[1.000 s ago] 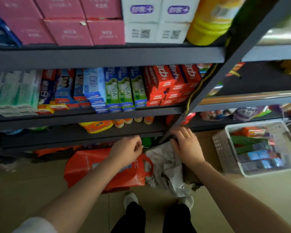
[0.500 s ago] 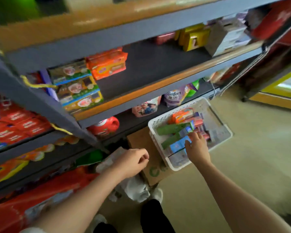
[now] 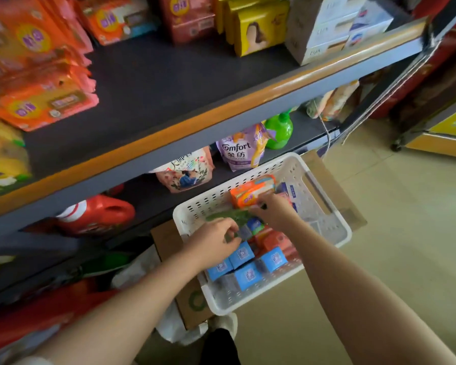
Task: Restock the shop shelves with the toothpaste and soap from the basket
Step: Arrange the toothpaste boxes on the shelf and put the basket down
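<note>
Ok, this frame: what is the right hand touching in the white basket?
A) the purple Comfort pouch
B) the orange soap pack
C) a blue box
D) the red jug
B: the right hand has its fingers on the orange soap pack at the far end of the white basket.

White basket of toothpaste and soap beside the shelves

The perforated basket sits on a cardboard box on the floor. Blue toothpaste boxes stand on end at its near side, green toothpaste boxes lie flat across the middle, and an orange soap pack rests tilted toward the far end.
</note>
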A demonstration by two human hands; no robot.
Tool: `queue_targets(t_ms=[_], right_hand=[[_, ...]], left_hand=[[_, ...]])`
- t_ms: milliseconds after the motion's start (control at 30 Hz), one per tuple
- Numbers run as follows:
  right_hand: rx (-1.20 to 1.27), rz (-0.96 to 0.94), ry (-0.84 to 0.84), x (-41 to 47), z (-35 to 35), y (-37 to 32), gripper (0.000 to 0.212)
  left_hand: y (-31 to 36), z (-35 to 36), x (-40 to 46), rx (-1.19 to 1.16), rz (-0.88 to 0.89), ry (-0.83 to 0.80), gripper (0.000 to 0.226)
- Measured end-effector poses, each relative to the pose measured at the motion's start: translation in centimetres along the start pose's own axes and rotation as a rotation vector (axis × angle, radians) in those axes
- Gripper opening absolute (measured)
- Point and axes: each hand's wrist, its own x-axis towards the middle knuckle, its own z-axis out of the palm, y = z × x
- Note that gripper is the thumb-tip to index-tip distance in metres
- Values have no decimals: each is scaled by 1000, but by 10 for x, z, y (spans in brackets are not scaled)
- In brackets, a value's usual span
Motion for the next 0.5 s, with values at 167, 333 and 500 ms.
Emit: queue_targets(t_ms=[167,333,500], right_hand=[[74,-2,109,-33,-38,26,33],[504,273,106,-63,-56,68,20],[663,447,-49,-75,-42,66,13]], left_hand=[[16,8,28,79,-51,-50,57],[32,33,52,244,-277,-124,70],[42,38,60,376,-395,-111,57]])
